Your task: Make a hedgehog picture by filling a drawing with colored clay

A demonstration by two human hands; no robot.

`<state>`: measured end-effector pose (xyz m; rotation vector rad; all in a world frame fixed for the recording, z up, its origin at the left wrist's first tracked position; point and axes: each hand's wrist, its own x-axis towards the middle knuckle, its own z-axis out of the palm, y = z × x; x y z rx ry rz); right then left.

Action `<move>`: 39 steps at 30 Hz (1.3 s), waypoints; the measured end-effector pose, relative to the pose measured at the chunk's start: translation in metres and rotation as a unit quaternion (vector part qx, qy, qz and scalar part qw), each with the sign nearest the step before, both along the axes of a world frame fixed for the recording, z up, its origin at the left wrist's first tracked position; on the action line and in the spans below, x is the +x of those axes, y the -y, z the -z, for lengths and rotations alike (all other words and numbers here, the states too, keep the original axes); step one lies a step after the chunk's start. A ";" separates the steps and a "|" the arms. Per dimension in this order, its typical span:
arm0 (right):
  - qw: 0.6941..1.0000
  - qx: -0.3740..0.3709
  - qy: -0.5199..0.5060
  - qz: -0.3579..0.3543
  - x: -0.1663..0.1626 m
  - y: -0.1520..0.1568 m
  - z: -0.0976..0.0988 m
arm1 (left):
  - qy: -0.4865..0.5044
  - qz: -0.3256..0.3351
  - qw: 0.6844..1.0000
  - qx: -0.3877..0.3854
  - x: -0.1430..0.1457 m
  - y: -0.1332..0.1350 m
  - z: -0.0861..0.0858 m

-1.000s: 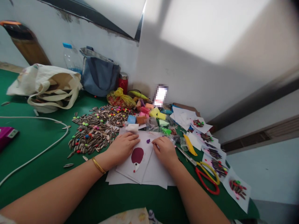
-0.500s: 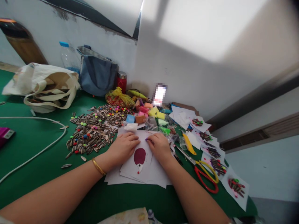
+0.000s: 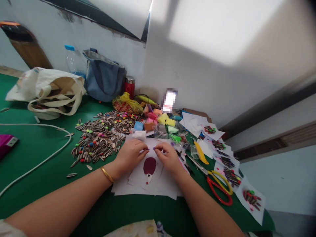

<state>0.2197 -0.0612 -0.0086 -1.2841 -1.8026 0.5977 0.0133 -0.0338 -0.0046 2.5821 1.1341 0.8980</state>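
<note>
A stack of white paper sheets (image 3: 138, 188) lies on the green table (image 3: 44, 154) in front of me. The top sheet bears a dark red clay hedgehog shape (image 3: 149, 166). My left hand (image 3: 129, 155), gold bangle on the wrist, rests curled on the sheet's left side with its fingertips pinched near the middle. My right hand (image 3: 168, 158) is curled on the right and pinches a tiny purple clay bit (image 3: 155, 148) at its fingertips. The two hands' fingertips almost meet above the clay shape.
A heap of sunflower seeds with coloured clay dots (image 3: 101, 136) lies left of the paper. Clay blocks (image 3: 158, 123) sit behind. Red and yellow scissors (image 3: 218, 189), a yellow tool (image 3: 200, 153) and finished seed pictures (image 3: 250, 199) are to the right. Bags (image 3: 49, 92), a bottle and a white cable (image 3: 37, 164) are on the left.
My right hand went to the small purple clay bit on the paper, picked it up and moved left. Both hands' fingertips came together above the red shape.
</note>
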 end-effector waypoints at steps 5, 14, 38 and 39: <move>1.000 -0.011 -0.005 0.020 0.004 -0.002 0.003 | -0.014 -0.044 0.998 -0.032 -0.001 -0.006 0.004; 0.986 0.132 0.098 -0.019 -0.007 0.014 -0.014 | 0.074 0.024 0.993 -0.092 0.005 0.012 -0.008; 0.978 0.185 0.079 -0.049 -0.006 0.022 -0.019 | 0.243 0.070 0.899 -0.358 0.009 0.021 -0.009; 0.978 0.187 0.079 -0.050 -0.006 0.022 -0.019 | 0.245 0.070 0.898 -0.360 0.009 0.021 -0.010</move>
